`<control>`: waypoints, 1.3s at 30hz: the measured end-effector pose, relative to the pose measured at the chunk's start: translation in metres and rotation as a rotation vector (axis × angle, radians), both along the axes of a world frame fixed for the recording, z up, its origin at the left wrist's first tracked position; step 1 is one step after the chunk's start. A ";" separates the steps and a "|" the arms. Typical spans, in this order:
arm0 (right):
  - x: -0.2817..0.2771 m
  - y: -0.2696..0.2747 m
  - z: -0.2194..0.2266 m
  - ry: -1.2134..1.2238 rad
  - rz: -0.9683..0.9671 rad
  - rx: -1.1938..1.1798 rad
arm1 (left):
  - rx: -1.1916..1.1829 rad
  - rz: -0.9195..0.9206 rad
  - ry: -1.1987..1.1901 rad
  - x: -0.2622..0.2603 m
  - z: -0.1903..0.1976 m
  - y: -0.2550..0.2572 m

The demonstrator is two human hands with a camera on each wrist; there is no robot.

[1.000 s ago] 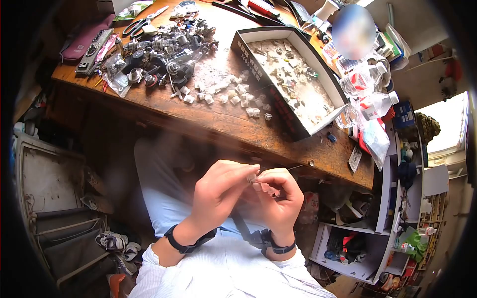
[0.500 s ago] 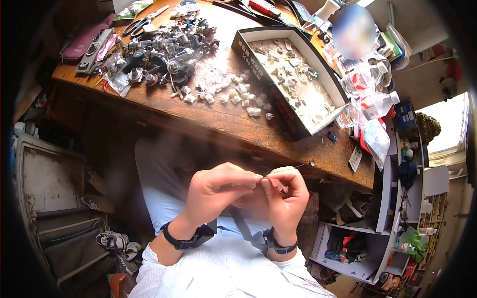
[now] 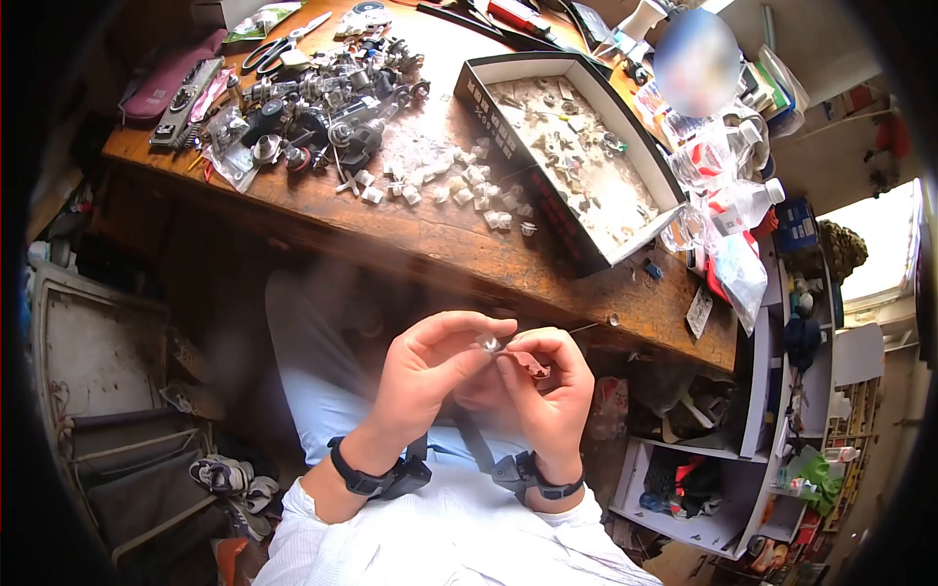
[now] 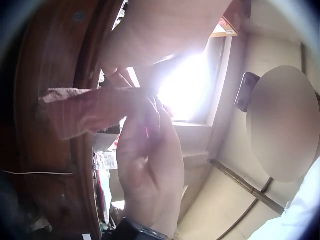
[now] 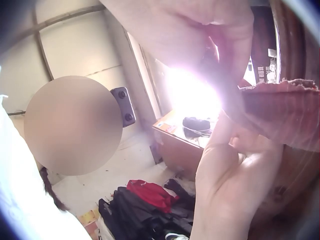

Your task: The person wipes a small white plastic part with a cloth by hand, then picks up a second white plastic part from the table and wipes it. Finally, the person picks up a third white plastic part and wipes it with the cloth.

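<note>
A small clear part (image 3: 488,343) is pinched between the left hand (image 3: 427,376) and right hand (image 3: 547,391), just below the table edge (image 3: 469,285).

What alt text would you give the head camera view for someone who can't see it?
Two hands meet below a wooden desk edge: the left hand pinches a tiny pale part at its fingertips, and the right hand pinches it too. On the desk lie a black box of small bits, scattered white pieces and a pile of metal parts.
</note>
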State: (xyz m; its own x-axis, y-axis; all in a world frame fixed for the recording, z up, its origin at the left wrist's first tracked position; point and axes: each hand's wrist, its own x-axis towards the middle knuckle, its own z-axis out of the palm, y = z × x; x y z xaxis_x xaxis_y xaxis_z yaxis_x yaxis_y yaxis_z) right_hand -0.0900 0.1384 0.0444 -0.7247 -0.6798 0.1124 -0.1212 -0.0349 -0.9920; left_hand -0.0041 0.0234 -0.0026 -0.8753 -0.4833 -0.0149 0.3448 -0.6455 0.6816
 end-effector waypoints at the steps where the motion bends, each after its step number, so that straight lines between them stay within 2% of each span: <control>1: 0.000 -0.001 -0.002 0.000 0.000 -0.001 | 0.039 0.003 0.020 -0.001 0.000 0.002; 3: 0.000 -0.001 -0.009 -0.026 -0.059 -0.014 | 0.036 -0.002 0.020 -0.001 -0.001 0.004; 7: -0.003 0.002 -0.014 -0.003 -0.053 -0.008 | -0.052 0.008 0.015 -0.003 -0.003 0.007; 12: -0.002 -0.003 -0.019 0.174 -0.181 -0.025 | -0.095 0.007 -0.043 -0.003 -0.003 0.010; 14: -0.004 -0.004 -0.015 0.136 -0.184 -0.048 | 0.199 -0.035 0.007 -0.004 -0.004 0.007; 19: -0.009 -0.002 -0.014 0.094 -0.146 -0.095 | 0.249 -0.085 0.031 -0.002 -0.005 0.003; 21: -0.006 -0.002 -0.011 0.026 -0.100 -0.052 | 0.171 -0.056 0.016 -0.002 -0.005 0.001; 25: -0.007 0.000 -0.014 0.045 -0.069 -0.059 | 0.010 -0.023 -0.051 0.000 -0.006 0.002; 30: -0.004 0.000 -0.012 0.010 -0.065 -0.061 | -0.444 0.081 -0.063 -0.001 0.000 0.001; 34: -0.005 0.001 -0.012 0.086 -0.074 -0.014 | -0.346 0.085 -0.098 0.001 0.000 0.005; 36: -0.004 0.002 -0.012 0.076 -0.075 -0.012 | -0.384 0.105 -0.129 0.003 -0.004 0.004; 37: -0.005 0.002 -0.012 0.077 -0.075 -0.012 | -0.509 0.174 -0.132 0.002 -0.004 0.003; 38: -0.005 0.002 -0.012 0.091 -0.074 -0.007 | -0.509 0.174 -0.132 0.002 -0.004 0.001; 39: -0.005 0.002 -0.013 0.105 -0.074 -0.001 | -0.615 0.215 -0.131 0.001 -0.003 0.000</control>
State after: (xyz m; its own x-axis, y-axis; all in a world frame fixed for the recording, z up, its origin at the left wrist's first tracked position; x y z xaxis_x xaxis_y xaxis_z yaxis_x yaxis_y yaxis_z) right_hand -0.0955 0.1405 0.0315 -0.7570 -0.6249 0.1906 -0.2265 -0.0226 -0.9737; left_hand -0.0027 0.0229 -0.0057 -0.7682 -0.6013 0.2197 0.3118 -0.0517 0.9487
